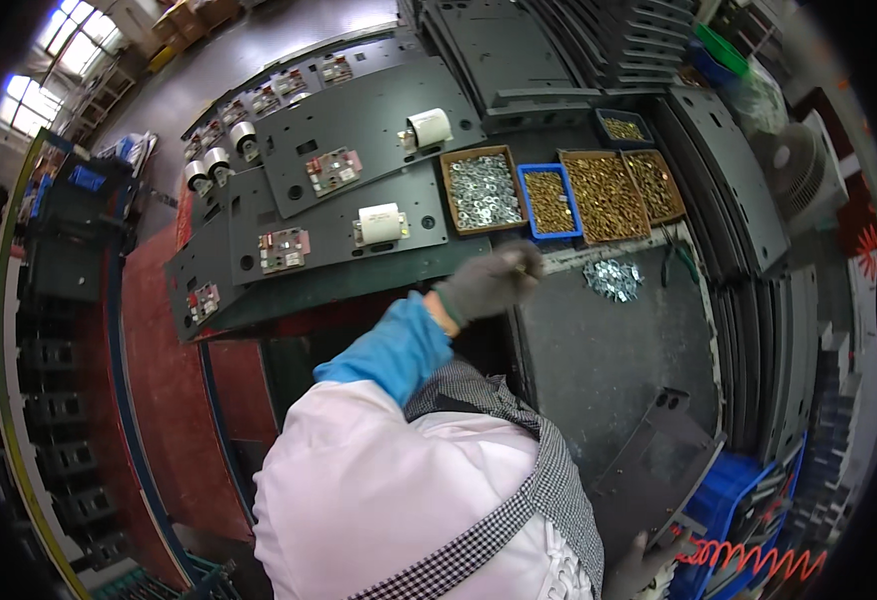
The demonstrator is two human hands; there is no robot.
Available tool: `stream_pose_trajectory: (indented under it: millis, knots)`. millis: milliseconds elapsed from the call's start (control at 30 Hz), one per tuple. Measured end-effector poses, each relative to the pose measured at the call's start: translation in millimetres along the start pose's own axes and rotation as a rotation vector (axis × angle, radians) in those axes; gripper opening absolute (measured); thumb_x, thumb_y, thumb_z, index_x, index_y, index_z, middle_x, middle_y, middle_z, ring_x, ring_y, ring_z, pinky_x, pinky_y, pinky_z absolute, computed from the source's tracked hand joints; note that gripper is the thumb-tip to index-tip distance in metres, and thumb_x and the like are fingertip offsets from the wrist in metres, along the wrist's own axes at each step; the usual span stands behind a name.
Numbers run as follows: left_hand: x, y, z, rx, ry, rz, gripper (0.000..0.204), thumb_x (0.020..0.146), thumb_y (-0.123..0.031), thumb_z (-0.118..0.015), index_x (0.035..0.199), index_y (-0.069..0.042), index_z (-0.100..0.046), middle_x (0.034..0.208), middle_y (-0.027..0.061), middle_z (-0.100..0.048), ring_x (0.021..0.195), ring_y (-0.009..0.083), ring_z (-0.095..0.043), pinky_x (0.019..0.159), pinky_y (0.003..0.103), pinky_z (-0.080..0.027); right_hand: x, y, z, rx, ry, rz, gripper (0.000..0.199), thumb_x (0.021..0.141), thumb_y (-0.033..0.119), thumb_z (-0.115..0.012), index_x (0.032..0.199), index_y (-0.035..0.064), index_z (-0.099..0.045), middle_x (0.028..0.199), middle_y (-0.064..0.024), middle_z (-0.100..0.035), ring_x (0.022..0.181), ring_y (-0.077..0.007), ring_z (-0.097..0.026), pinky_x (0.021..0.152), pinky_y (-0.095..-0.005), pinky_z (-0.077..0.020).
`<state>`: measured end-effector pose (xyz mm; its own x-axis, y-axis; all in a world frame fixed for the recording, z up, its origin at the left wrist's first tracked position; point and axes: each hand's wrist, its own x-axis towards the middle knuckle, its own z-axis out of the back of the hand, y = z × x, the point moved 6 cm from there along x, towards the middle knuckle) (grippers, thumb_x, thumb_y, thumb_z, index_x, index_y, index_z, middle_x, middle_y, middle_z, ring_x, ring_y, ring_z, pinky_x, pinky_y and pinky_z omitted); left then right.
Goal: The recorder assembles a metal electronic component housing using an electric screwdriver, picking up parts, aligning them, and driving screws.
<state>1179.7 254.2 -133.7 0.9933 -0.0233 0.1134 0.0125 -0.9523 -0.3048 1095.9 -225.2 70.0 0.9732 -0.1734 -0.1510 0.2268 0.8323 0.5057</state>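
My left hand point(491, 284), in a dark grey glove, reaches over the bench just in front of the parts boxes. Its fingers are curled together; whatever they hold is too small or blurred to name. At the lower right, my gloved right hand point(643, 565) grips the near end of a dark metal panel point(659, 450), which lies tilted at the bench's right edge. Closest to my left hand are a cardboard box of silver washers or nuts point(484, 190) and a blue tray of brass-coloured fasteners point(549, 203). A loose heap of silver hardware point(614, 280) lies on the grey bench top point(599, 350).
Dark plates point(334, 215) carrying circuit boards and white cylinders are spread at the left. More fastener boxes point(604, 197) stand behind the heap, near green-handled pliers point(679, 262). Stacked panels point(769, 350) line the right side. A red coiled hose point(759, 562) hangs beside a blue bin point(724, 495).
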Motion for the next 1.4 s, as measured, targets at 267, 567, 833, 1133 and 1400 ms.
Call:
stream_pose_trajectory:
  millis: [267,567,833,1133,1400]
  knots:
    - [-183,-346,77,0.216,-0.096,-0.396,0.041,0.099,-0.029,-0.057,0.13,-0.002,-0.059,0.087,0.0071,-0.067,0.075,0.0197,-0.064,0.068,0.029,-0.052,12,-10,-3,-0.116,-0.043,-0.026,0.085,0.091,0.015,-0.066,0.157,0.0038,-0.013,0.15,-0.0266,-0.04,0.135,-0.0376,-0.045,0.109,-0.0414,-0.0364]
    - [-221,-461,84,1.96,-1.654,0.061,0.066,0.089,-0.05,-0.068,0.129,0.003,-0.059,0.126,0.018,-0.065,0.112,0.0317,-0.064,0.098,0.039,-0.048,5,-33,-6,-0.118,-0.119,0.067,0.09,0.089,0.019,-0.071,0.156,0.0032,-0.012,0.15,-0.0275,-0.037,0.137,-0.0367,-0.042,0.113,-0.0398,-0.0344]
    - [-168,-451,15,0.689,-0.814,-0.173,0.038,0.093,-0.029,-0.069,0.122,-0.006,-0.059,0.113,0.0105,-0.067,0.103,0.0241,-0.065,0.095,0.04,-0.054,26,-89,-11,-0.245,-0.238,-0.092,0.074,0.091,0.014,-0.062,0.156,0.0118,-0.026,0.144,-0.0225,-0.048,0.131,-0.0308,-0.049,0.108,-0.0374,-0.0373]
    - [-206,-478,-56,0.99,-0.768,-0.498,0.04,0.1,-0.028,-0.051,0.132,-0.004,-0.057,0.12,0.0097,-0.063,0.109,0.0207,-0.061,0.1,0.035,-0.047,17,-42,-10,-0.185,-0.353,0.141,0.065,0.084,-0.001,-0.064,0.145,0.0062,-0.043,0.134,-0.0211,-0.056,0.125,-0.0357,-0.054,0.107,-0.0423,-0.0386]
    - [-124,-344,-174,0.914,-0.647,-0.47,0.045,0.099,-0.03,-0.047,0.129,0.002,-0.057,0.125,0.0141,-0.063,0.11,0.0214,-0.063,0.099,0.038,-0.049,-25,-53,47,0.312,-0.507,-0.069,0.057,0.086,-0.003,-0.061,0.14,0.0056,-0.048,0.122,-0.0107,-0.059,0.104,-0.0162,-0.06,0.09,-0.0299,-0.048]
